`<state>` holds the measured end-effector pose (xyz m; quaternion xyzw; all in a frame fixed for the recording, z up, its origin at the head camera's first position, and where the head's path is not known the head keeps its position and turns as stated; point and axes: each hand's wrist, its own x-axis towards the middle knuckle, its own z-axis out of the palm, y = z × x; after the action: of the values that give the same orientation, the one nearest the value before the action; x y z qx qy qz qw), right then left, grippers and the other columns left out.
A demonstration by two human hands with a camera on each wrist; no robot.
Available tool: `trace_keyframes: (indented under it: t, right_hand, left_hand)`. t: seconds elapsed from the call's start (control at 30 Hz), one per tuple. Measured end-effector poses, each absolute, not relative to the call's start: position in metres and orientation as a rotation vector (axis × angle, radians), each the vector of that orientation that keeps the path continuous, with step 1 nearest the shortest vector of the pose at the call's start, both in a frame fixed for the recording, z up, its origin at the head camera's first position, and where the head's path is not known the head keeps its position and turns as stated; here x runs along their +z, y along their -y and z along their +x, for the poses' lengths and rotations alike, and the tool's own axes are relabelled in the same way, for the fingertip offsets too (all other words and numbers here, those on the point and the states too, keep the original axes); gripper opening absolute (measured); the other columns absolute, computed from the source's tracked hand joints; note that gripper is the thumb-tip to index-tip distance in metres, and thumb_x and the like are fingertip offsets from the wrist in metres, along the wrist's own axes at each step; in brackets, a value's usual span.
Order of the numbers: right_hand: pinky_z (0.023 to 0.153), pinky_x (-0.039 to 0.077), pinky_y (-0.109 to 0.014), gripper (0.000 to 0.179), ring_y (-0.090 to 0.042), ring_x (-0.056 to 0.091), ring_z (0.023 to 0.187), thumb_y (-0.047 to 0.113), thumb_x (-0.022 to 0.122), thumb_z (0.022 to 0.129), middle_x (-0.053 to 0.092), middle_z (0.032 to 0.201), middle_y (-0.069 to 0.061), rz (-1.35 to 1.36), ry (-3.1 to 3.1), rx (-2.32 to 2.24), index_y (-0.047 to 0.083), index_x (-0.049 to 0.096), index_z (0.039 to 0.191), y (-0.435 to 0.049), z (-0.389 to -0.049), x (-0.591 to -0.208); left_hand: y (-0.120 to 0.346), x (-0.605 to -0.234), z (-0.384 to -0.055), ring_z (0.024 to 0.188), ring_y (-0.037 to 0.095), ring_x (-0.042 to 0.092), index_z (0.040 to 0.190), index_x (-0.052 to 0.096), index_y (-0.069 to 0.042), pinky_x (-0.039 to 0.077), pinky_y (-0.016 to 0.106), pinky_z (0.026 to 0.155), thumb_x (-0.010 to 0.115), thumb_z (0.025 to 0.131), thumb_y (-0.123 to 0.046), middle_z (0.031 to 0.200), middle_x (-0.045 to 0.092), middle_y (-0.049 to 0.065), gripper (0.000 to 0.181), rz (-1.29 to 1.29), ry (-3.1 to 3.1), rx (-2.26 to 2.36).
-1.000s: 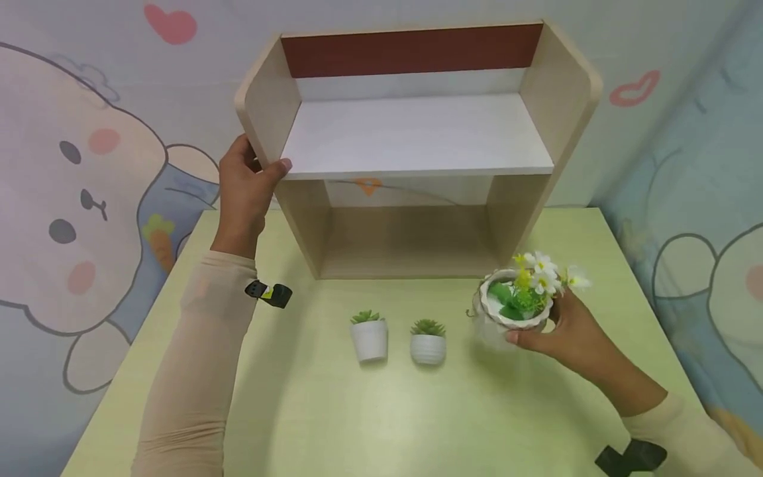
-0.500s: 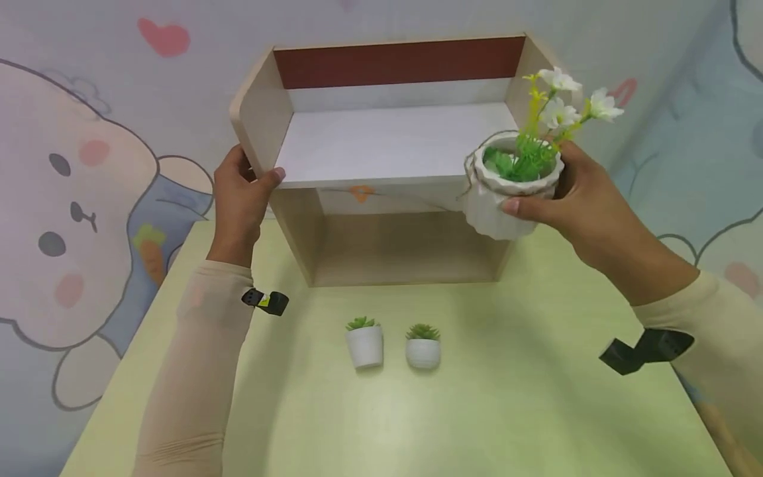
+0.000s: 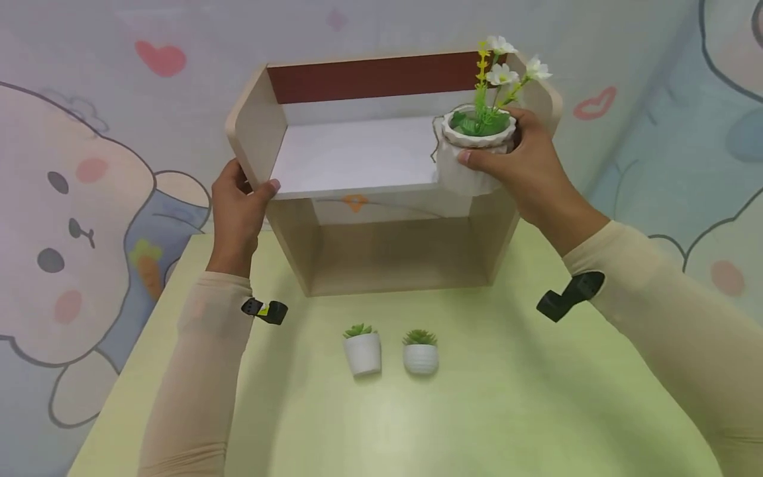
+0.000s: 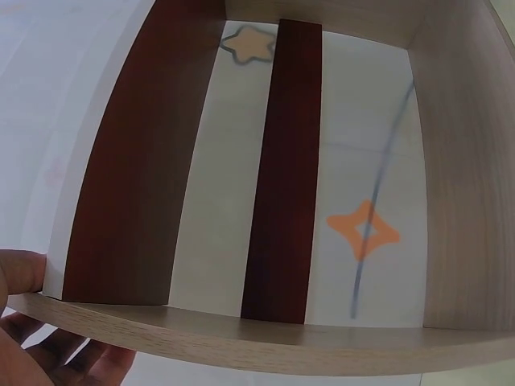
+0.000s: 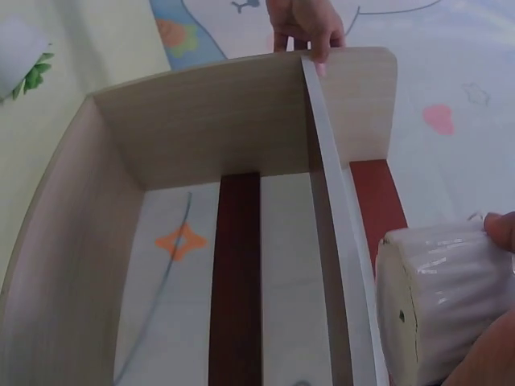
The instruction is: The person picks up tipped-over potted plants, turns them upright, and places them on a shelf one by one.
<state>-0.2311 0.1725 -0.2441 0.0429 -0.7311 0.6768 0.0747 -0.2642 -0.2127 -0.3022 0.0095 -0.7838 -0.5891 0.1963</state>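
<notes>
My left hand (image 3: 232,218) grips the left side panel of a small two-tier wooden shelf (image 3: 352,152), thumb over the front edge of the upper board. At the right end of that board, my right hand (image 3: 533,172) holds a white flower pot (image 3: 456,173) by its side. White daisy-like blooms and green leaves rise from the pot, and twine circles its rim. The pot is upright and overlaps the board's front edge in the head view. Its underside (image 5: 394,314) shows beside the board's edge in the right wrist view. Fingers behind the pot are hidden.
Two small white pots with succulents, a tapered one (image 3: 363,356) and a rounder one (image 3: 420,360), stand on the pale green table (image 3: 381,430) before the shelf. A cartoon-printed backdrop (image 3: 77,199) hangs behind and at both sides.
My right hand has lifted the flower pot from low at the table's right, up and then leftward to the upper board. My left hand keeps its grip on the shelf.
</notes>
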Motion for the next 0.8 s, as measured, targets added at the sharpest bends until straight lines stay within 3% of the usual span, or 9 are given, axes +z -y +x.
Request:
trace_keyframes:
  t: [0.2, 0.8]
  right_hand:
    - [0.117, 0.033, -0.022, 0.096, -0.009, 0.036, 0.145, 0.010, 0.086, 0.086, 0.033, 0.165, -0.003, -0.017, 2.272, 1.917, 0.013, 0.027, 0.162, -0.158, -0.256, -0.242]
    - [0.120, 0.029, -0.024, 0.096, -0.010, 0.033, 0.147, 0.015, 0.081, 0.092, 0.028, 0.168, 0.004, -0.150, 2.226, 1.947, 0.022, 0.021, 0.166, -0.153, -0.277, -0.250]
  left_hand:
    - [0.215, -0.305, -0.264, 0.128, 0.023, 0.057, 0.150, 0.056, -0.010, 0.049, 0.046, 0.108, 0.070, 0.094, -0.001, 0.146, 0.060, 0.010, 0.058, 0.026, 2.189, -1.640]
    - [0.219, -0.300, -0.259, 0.132, 0.024, 0.057, 0.152, 0.054, -0.014, 0.048, 0.049, 0.110, 0.068, 0.097, -0.005, 0.148, 0.059, 0.008, 0.057, 0.033, 2.222, -1.574]
